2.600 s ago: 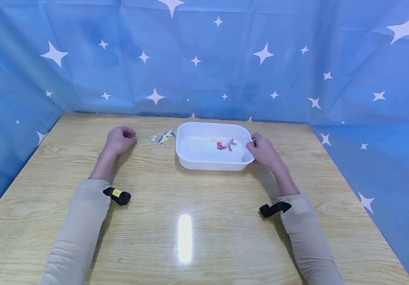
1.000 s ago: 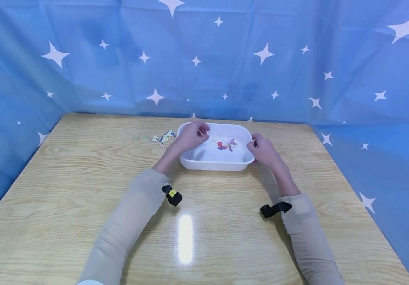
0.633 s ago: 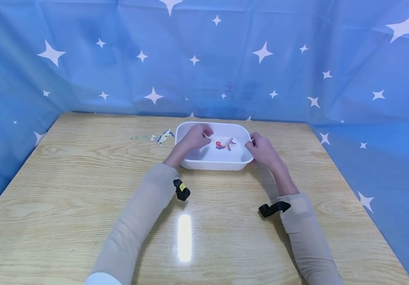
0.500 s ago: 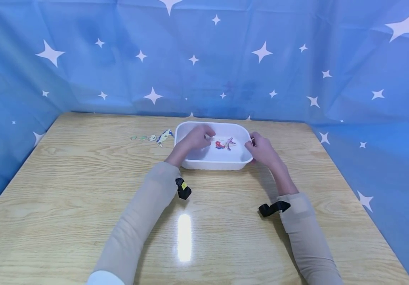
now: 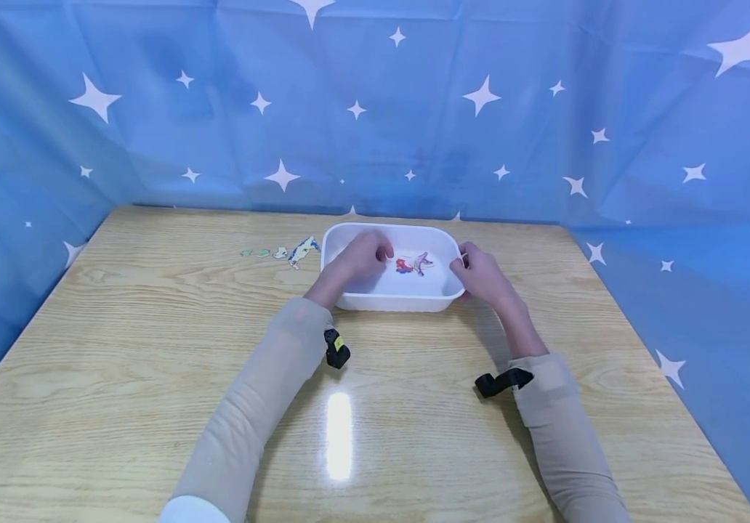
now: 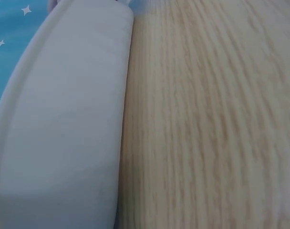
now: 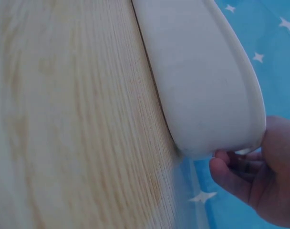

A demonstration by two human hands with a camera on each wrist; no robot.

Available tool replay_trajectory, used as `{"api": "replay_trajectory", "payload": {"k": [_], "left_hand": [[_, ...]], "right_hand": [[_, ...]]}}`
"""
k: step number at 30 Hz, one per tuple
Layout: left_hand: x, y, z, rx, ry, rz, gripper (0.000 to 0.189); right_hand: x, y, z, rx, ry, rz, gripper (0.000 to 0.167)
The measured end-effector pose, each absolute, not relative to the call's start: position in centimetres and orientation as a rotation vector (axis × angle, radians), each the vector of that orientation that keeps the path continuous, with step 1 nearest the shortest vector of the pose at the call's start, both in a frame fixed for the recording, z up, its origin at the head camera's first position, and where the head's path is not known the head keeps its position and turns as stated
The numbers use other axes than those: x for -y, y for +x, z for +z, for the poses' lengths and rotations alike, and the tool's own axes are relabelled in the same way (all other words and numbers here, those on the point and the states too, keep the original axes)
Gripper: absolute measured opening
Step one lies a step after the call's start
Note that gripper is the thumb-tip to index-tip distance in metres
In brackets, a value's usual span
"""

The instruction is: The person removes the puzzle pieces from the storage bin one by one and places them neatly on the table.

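White bin (image 5: pixel 394 303): flat on worktop (image 5: pixel 414 407), red piece (image 5: pixel 404 266) and purple-edged piece (image 5: pixel 423 264) lying inside, close together
Left hand (image 5: pixel 363 256): reaches over bin's left end, inside it, just left of red piece; fingers curled, can't tell if they pinch anything
Right hand (image 5: pixel 482 276): fingers grasping bin's right end
Outside bin: blue-marked cutout (image 5: pixel 304 251) just left, smaller cutouts (image 5: pixel 280 253) in a row beyond
Backdrop (image 5: pixel 408 109): blue, white stars
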State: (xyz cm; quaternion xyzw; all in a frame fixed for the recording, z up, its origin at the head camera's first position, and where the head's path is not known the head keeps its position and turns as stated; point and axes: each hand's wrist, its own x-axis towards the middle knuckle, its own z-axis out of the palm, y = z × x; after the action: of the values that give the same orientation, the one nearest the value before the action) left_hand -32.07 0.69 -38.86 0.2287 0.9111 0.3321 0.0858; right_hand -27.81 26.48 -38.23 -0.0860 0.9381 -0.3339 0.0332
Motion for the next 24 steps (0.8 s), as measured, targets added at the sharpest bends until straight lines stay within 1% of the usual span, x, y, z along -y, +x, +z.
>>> {"api": "replay_trajectory", "payload": {"k": [7,14,24], "left_hand": [[-0.67,-31.91,-38.98,-2.704,0.649,0.943,0.025],[-0.66,-31.83,-38.87,-2.698,0.668,1.030,0.016],[-0.52,-31.92,-38.66,-2.599,0.593,1.274,0.018]], "right_hand": [[-26.49,-27.81,-38.19,-2.893,-0.261,-1.021,0.041],[-26.52,-27.77,-38.03,-2.871,-0.236,-1.026,0.041],[-26.55,-27.78,-38.07,-2.853,-0.210,-1.007,0.042]]}}
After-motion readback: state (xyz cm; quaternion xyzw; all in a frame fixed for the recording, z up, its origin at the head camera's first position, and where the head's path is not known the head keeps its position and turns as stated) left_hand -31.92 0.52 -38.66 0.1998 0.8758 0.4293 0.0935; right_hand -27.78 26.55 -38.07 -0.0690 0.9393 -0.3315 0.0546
